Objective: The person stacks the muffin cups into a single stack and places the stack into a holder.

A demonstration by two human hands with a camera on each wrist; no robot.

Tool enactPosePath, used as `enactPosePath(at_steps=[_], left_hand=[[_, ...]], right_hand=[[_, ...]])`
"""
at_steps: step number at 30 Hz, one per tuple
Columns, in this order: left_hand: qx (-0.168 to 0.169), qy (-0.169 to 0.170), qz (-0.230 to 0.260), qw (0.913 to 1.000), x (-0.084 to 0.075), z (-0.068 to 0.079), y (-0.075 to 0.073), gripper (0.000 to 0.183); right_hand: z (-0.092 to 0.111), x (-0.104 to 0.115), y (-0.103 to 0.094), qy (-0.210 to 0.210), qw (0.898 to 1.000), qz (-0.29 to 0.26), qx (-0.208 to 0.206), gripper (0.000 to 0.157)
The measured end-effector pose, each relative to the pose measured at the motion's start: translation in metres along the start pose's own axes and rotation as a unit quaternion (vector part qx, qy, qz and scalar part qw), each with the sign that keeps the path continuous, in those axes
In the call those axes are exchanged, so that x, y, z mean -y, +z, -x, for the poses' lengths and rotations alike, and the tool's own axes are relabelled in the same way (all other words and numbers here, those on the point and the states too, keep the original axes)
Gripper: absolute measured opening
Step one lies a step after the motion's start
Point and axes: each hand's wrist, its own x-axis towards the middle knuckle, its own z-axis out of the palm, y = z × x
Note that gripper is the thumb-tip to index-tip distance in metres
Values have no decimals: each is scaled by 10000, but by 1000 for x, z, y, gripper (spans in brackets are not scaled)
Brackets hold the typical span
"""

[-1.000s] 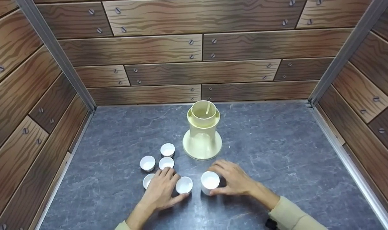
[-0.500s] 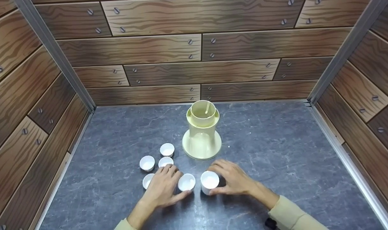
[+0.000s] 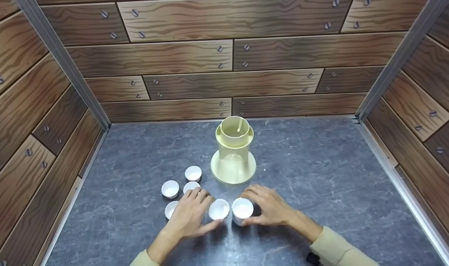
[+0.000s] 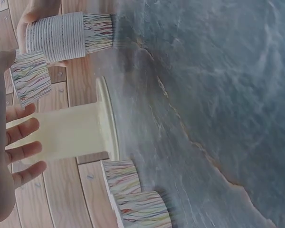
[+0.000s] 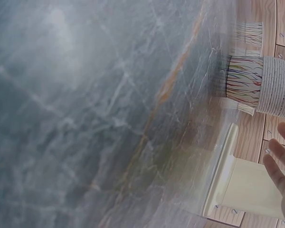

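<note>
My left hand (image 3: pixel 190 213) pinches a single paper baking cup (image 3: pixel 219 209) between thumb and fingers. In the left wrist view, this cup (image 4: pixel 32 77) shows coloured wavy lines and is raised off the table. Close to its right, my right hand (image 3: pixel 269 207) grips a taller stack of the same baking cups (image 3: pixel 242 208), thumb at the near side and fingers at the far side. The right wrist view shows the stack (image 5: pixel 275 85) upright on the table, its nested white rims above one patterned cup wall.
Left of the left hand stand several loose baking cups (image 3: pixel 170 189), two partly hidden by that hand. A pale yellow cylindrical holder (image 3: pixel 233 168) with a wide round base stands behind both hands. Wood-patterned walls (image 3: pixel 194 85) enclose the grey marbled table (image 3: pixel 313 162).
The single cup has moved right and slightly away from the person, closer to the stack, with the left hand shifting along. The right hand and stack have stayed nearly still.
</note>
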Motion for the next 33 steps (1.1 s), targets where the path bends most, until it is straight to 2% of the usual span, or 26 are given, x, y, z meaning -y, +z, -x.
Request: enactPosePath(at_steps=[10,20,33], left_hand=[[-499,-54,336,9982,1,-10,-9,54],[-548,58,605,9966,-10,-22,-6,55],[-365,81,647,9972,-23,-35,6,54]], right_hand=[[1,1,0,37,10000,-33,-3,69],[1,0,1,-41,10000,25,-70,71],[1,1,1,-21,9999,112,-57,74]])
